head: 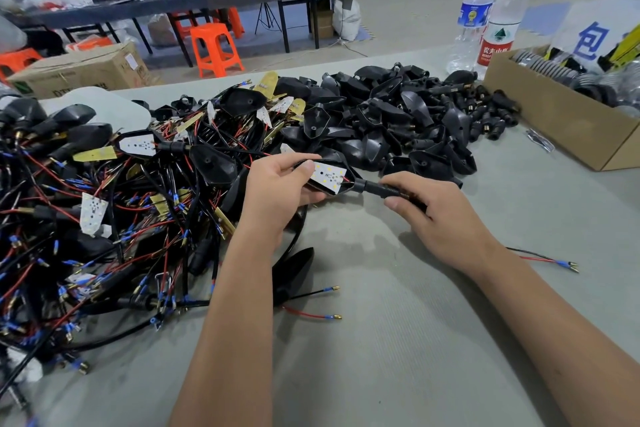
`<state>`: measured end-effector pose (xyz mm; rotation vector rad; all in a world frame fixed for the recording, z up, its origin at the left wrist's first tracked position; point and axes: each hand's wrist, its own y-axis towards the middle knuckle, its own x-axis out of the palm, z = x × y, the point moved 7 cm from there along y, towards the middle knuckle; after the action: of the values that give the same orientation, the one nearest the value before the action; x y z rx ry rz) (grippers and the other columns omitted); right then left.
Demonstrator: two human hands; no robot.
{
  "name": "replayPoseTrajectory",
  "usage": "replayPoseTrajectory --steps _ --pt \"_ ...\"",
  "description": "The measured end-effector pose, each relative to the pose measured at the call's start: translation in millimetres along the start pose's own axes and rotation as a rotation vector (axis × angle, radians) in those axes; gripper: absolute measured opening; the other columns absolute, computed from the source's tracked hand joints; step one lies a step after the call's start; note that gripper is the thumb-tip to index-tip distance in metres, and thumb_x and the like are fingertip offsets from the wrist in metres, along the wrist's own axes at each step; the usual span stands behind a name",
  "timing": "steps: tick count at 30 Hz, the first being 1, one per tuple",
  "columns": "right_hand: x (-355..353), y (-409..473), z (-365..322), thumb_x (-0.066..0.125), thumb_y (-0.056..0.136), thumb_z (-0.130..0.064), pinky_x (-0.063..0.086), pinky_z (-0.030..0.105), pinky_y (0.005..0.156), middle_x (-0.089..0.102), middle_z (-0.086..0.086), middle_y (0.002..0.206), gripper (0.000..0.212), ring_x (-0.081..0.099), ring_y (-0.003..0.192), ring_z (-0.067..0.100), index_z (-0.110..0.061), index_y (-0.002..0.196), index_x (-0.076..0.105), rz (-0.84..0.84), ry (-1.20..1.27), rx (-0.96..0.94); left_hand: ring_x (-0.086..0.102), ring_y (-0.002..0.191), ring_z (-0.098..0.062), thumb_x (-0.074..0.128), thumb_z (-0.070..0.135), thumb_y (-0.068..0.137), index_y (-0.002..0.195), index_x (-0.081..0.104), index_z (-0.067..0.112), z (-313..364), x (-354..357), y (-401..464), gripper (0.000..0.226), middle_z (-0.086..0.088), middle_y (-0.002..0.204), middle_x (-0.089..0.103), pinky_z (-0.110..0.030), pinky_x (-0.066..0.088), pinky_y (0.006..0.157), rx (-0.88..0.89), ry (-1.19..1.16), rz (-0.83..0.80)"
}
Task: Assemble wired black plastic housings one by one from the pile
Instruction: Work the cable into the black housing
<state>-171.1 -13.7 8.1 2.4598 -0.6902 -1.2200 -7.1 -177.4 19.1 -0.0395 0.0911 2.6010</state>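
Both hands are closed on one unit above the table (381,322): the housing (313,185) is cupped by the left hand (277,191), its stem (381,188) pinched by the right hand (436,215). The white board (328,177) should probably be pressed in flat, wires kept unpinched.

My left grip (277,191) holds a black housing (313,185) with a white board (328,176) dotted yellow. The pile's wires (104,218) are red and black, tipped blue. The counter (398,340) is grey-green; the stool (214,48) is orange; the box (561,121) is brown.
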Motion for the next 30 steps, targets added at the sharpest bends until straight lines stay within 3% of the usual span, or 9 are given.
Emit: replayPoseTrajectory --steps 3,9,14,21,27,30 --pt "-1.6 -0.7 2.1 0.063 0.102 -0.025 0.043 0.013 0.076 0.065 -0.030 0.091 0.021 0.064 0.087 0.002 -0.033 0.122 0.067 0.022 0.034 0.011 0.075 0.069 -0.017 0.056 0.001 0.102 0.094 0.077 0.015 -3.1 0.5 0.0 0.026 -0.006 0.081 0.079 -0.024 0.060 0.064 -0.041 -0.035 -0.005" --pt "-2.7 -0.1 3.9 0.063 0.102 -0.029 0.044 0.013 0.082 0.070 -0.028 0.100 0.026 0.067 0.095 0.001 -0.031 0.127 0.069 0.034 0.077 0.042 0.077 0.071 -0.026 0.047 -0.004 0.104 0.083 0.073 0.012 -6.3 4.6 -4.0 0.037 -0.005 0.078 0.078 -0.023 0.059 0.063 -0.111 -0.074 -0.025" --pt "-2.2 -0.3 2.6 0.064 0.101 -0.028 0.048 0.018 0.086 0.070 -0.030 0.105 0.027 0.066 0.099 -0.003 -0.030 0.128 0.070 0.033 0.051 0.041 0.076 0.068 -0.024 0.050 -0.002 0.104 0.086 0.071 0.006 -6.5 4.1 -5.0 0.030 -0.011 0.083 0.076 -0.023 0.059 0.061 -0.109 -0.087 -0.006" --pt "-5.2 -1.2 1.2 0.065 0.099 -0.033 0.056 0.039 0.088 0.076 -0.018 0.105 0.030 0.070 0.096 0.007 -0.030 0.129 0.070 0.042 0.019 0.061 0.076 0.068 -0.022 0.053 0.000 0.104 0.086 0.073 0.008 -5.8 3.4 -6.2 0.028 -0.008 0.080 0.077 -0.022 0.059 0.061 -0.090 -0.087 0.013" --pt "-6.1 -0.7 2.1 0.066 0.098 -0.036 0.057 0.036 0.085 0.077 -0.017 0.101 0.032 0.070 0.089 0.004 -0.030 0.129 0.071 0.042 -0.022 0.057 0.076 0.075 -0.032 0.051 -0.001 0.104 0.086 0.073 0.009 -6.6 3.3 -6.7 0.030 -0.013 0.086 0.077 -0.022 0.058 0.060 -0.106 -0.069 0.012" --pt "-4.3 0.3 2.1 0.064 0.098 -0.039 0.057 0.036 0.081 0.076 -0.019 0.097 0.032 0.069 0.085 0.002 -0.030 0.128 0.071 0.022 -0.054 0.044 0.077 0.072 -0.025 0.048 -0.001 0.105 0.085 0.073 0.012 -7.4 3.2 -6.0 0.034 -0.005 0.078 0.078 -0.021 0.058 0.060 -0.099 -0.032 0.008"
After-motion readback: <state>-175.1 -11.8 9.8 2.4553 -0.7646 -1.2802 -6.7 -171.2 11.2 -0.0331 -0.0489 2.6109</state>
